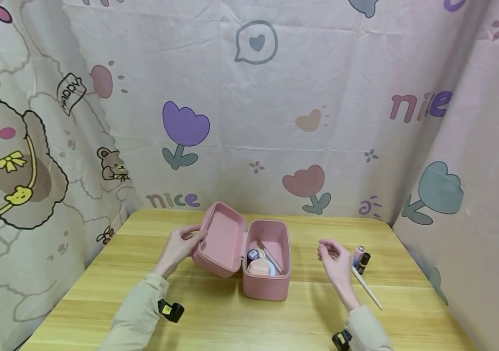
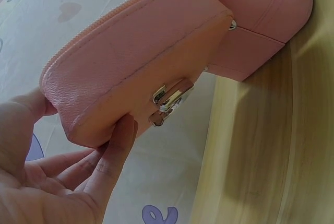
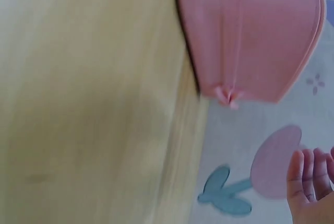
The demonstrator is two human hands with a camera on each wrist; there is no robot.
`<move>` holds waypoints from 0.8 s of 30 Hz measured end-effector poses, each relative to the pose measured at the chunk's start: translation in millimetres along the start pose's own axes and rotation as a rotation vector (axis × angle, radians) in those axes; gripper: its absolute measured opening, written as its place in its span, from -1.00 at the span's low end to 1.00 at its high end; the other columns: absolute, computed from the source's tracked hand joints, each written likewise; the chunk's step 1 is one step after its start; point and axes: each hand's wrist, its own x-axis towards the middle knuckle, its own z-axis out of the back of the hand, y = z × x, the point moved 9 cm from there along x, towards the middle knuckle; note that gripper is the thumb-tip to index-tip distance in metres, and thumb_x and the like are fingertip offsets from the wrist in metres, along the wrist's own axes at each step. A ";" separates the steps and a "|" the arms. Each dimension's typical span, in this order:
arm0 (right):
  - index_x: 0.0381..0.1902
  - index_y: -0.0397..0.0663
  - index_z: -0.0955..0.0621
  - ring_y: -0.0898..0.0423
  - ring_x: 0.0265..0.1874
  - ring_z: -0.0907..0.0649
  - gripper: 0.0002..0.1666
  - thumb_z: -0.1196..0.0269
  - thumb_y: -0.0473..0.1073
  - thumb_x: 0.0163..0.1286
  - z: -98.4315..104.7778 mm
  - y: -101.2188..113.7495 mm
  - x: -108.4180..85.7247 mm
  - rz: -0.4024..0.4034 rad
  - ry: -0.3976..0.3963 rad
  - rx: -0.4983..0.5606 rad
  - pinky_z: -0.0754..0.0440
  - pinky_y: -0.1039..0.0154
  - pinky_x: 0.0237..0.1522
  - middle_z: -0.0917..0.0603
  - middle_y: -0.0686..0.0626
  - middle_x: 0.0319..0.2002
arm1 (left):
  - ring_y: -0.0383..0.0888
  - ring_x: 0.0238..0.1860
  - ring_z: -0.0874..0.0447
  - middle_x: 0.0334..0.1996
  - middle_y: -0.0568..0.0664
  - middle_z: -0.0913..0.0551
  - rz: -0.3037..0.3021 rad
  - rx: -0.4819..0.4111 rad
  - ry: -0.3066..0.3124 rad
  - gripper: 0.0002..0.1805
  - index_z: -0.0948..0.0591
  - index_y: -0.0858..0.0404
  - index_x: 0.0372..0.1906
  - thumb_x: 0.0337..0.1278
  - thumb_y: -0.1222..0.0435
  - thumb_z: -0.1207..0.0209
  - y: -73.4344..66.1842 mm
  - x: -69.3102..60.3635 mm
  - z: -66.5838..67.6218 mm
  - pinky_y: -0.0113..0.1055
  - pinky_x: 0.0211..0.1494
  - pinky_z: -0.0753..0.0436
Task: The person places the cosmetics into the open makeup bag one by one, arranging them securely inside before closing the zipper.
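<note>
- Backdrop: printed cloth point(image 1: 240, 131) fills upper frame of the head view; wood table point(image 1: 214, 321) across the lower part.
- Pink case point(image 1: 266, 289) just below frame centre, opened: base point(image 1: 279, 233) on the table, lid point(image 1: 222, 235) swung out to its left and tilted.
- Base's long axis runs up the frame, roughly away from the person; metal joints on its left edge, toward the lid.
- Left hand point(image 1: 181, 246) grips the lid's outer end, thumb and fingers to either side; nearer of the 2, already touching the case.
- Right hand point(image 1: 337, 261) well apart, right of the base, fingers loosely bent, nothing seen in them. From here the base lies leftward across bare table; lid lies beyond it.
- Inside base: pale puff point(image 1: 258, 267), small jar point(image 1: 253, 255), slim stick point(image 1: 272, 258).
- Right of right hand: 1 bottle point(image 1: 358, 253), 1 black tube point(image 1: 364, 263), 1 white stick point(image 1: 368, 289).
</note>
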 end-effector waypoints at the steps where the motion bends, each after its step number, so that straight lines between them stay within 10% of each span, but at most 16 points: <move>1: -0.10 -0.43 -0.67 0.40 -0.51 -0.63 -0.80 -0.24 -0.40 0.37 5.9 0.5 -1.7 0.019 -0.003 -0.038 -0.72 0.49 -0.39 -0.74 -0.36 -0.28 | -0.26 -0.23 -0.76 0.12 0.40 -0.66 0.000 0.000 -0.001 -0.39 -0.44 0.46 0.35 0.37 0.17 -0.22 0.2 0.3 0.0 -0.41 -0.21 -0.77; 12: -0.28 -0.21 -0.74 0.55 -0.53 -0.52 -0.87 -0.38 -0.23 0.28 90.3 -9.1 -2.5 0.129 -0.052 -0.506 -0.50 0.64 -0.44 -0.80 -0.20 -0.38 | -0.26 -0.23 -0.76 0.12 0.40 -0.66 0.005 0.002 -0.001 -0.39 -0.45 0.45 0.35 0.37 0.16 -0.22 1.6 -0.6 -1.5 -0.40 -0.20 -0.77; 24: -0.32 -0.16 -0.74 0.06 -0.38 -0.68 -0.80 -0.39 -0.11 0.27 104.3 -55.8 9.2 -0.010 0.322 -0.816 -0.56 0.10 -0.30 -0.80 -0.09 -0.37 | -0.23 -0.20 -0.77 0.13 0.41 -0.65 0.001 -0.003 0.005 -0.38 -0.43 0.45 0.36 0.38 0.15 -0.21 1.4 -0.1 0.9 -0.39 -0.19 -0.78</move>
